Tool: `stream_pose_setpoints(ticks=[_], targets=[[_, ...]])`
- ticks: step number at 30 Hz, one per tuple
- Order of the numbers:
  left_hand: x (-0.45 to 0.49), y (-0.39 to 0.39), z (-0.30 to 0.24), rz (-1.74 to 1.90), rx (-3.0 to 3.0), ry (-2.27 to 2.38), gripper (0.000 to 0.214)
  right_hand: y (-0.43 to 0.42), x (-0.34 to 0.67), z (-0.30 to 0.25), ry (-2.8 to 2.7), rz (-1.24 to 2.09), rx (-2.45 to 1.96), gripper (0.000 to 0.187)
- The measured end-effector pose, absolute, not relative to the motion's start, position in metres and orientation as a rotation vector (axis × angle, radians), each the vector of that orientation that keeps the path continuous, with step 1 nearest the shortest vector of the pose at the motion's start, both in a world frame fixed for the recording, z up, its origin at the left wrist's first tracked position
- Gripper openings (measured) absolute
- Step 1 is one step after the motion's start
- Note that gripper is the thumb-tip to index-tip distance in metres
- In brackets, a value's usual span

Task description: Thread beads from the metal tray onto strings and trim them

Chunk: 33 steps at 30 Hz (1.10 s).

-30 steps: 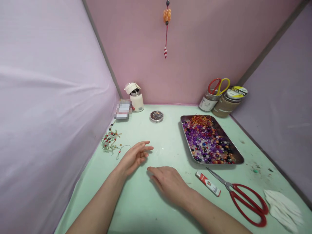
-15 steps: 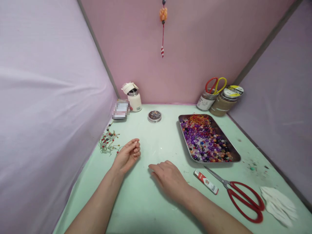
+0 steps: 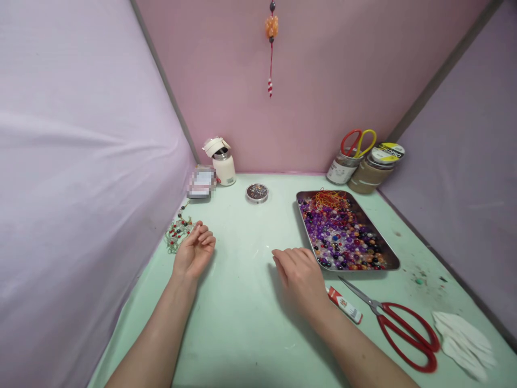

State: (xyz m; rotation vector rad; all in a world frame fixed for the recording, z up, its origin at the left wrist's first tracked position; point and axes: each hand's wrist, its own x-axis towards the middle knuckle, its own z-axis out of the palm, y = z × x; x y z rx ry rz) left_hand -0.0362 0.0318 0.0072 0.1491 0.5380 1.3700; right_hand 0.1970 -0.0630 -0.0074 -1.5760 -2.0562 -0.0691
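My left hand [image 3: 194, 251] lies on the green table [image 3: 242, 323] at the left. Its fingers are curled in, with the fingertips at the edge of a tangle of beaded cords [image 3: 176, 234]; whether they grip anything I cannot see. My right hand [image 3: 301, 274] rests palm down with fingers stretched and together, holding nothing. It sits just left of the front corner of a metal tray [image 3: 393, 264] full of purple, orange and clear beads, with orange cord at its far end.
A red and white lighter [image 3: 344, 305] and red scissors [image 3: 404, 330] lie right of my right wrist, with white petal-shaped pieces [image 3: 464, 338] further right. At the back stand a white bottle [image 3: 224, 164], a round tin [image 3: 257, 192] and jars [image 3: 355, 161] with scissors. A tassel ornament [image 3: 271, 27] hangs on the pink wall.
My left hand curled its fingers and moved left to the beaded cords. My right hand slid right and forward toward the tray.
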Motion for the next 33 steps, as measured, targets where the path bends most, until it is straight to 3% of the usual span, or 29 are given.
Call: stream_pose_setpoints(ticks=[11, 17, 21, 33], targets=[[-0.037, 0.032, 0.006, 1.357, 0.128, 0.556, 0.018, -0.040, 0.235, 0.031, -2.139, 0.158, -1.403, 0.020], [-0.033, 0.028, 0.007, 1.336, 0.138, 0.561, 0.018, 0.075, 0.287, 0.069, -2.018, 0.032, -1.975, 0.021], [-0.032, 0.028, 0.003, 1.330, 0.126, 0.573, 0.018, 0.148, 0.280, 0.056, -2.092, 0.180, -2.397, 0.022], [-0.035, 0.031, 0.006, 1.342, 0.066, 0.591, 0.017, 0.210, 0.243, 0.003, -2.056, 0.385, -2.641, 0.025]])
